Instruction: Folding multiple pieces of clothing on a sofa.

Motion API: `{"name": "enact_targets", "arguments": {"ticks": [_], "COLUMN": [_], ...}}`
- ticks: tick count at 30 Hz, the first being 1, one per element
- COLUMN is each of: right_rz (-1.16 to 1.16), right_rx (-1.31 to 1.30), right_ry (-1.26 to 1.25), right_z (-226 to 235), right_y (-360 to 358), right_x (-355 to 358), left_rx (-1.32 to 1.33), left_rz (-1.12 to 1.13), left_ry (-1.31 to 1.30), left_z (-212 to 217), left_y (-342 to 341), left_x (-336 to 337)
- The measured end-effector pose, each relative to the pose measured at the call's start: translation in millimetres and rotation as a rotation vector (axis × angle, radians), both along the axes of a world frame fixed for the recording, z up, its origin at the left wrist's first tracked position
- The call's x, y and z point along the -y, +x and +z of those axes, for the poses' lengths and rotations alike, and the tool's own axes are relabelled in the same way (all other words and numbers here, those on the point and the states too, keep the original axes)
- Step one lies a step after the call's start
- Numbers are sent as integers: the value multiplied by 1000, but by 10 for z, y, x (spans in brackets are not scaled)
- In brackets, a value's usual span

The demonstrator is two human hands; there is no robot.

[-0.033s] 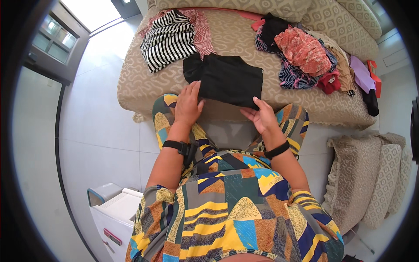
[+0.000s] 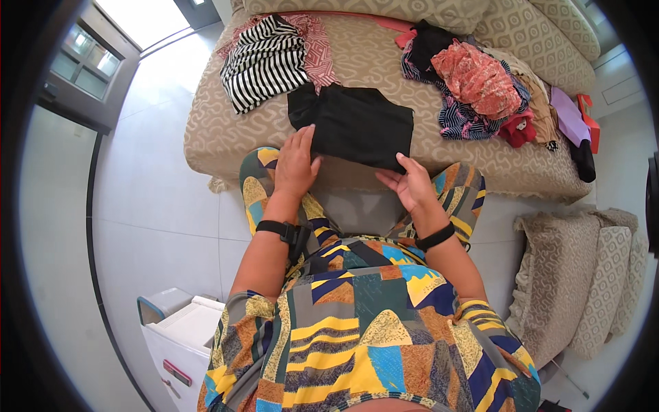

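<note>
Hands flat: your left hand [image 2: 296, 165] presses the folded black garment [image 2: 357, 123] (on the sofa [image 2: 206, 130]), fingers spread; right hand [image 2: 408, 182] open at its near edge, holding nothing.

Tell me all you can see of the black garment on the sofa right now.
The black garment is plain dark cloth, looks soft and matte, folded into a rough flat rectangle with a narrower flap at its left end. It lies on the beige patterned sofa seat near the front edge. The left hand rests flat with fingertips on its lower left edge; the right hand touches its lower right corner with fingers spread. A striped garment lies just beyond it on the left, apart from it or barely touching.
</note>
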State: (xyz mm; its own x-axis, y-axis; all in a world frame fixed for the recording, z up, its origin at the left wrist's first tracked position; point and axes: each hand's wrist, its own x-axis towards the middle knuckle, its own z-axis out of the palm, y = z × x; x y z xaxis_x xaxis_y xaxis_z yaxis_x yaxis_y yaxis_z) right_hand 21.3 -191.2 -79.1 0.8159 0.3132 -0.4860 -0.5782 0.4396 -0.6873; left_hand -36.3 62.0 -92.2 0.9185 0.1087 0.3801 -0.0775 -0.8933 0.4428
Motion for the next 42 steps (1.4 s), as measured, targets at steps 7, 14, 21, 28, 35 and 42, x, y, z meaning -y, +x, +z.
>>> {"name": "enact_targets", "arguments": {"ticks": [7, 14, 21, 28, 35, 42], "right_rz": [201, 248, 311, 682, 563, 194], "right_rx": [-41, 193, 340, 81, 162, -135], "right_ry": [126, 8, -198, -116, 101, 152], "right_z": [385, 521, 439, 221, 215, 236], "right_y": [-207, -239, -131, -334, -510, -237], "right_x": [-18, -45, -60, -157, -383, -381], "left_rx": [71, 73, 41, 171, 211, 209], "left_rz": [16, -167, -231, -218, -268, -386], "left_ry": [5, -168, -327, -224, -186, -114], "left_z": [173, 78, 108, 95, 103, 122], "left_y": [-55, -20, -78, -68, -66, -103], "left_x": [66, 8, 4, -22, -17, 3]}}
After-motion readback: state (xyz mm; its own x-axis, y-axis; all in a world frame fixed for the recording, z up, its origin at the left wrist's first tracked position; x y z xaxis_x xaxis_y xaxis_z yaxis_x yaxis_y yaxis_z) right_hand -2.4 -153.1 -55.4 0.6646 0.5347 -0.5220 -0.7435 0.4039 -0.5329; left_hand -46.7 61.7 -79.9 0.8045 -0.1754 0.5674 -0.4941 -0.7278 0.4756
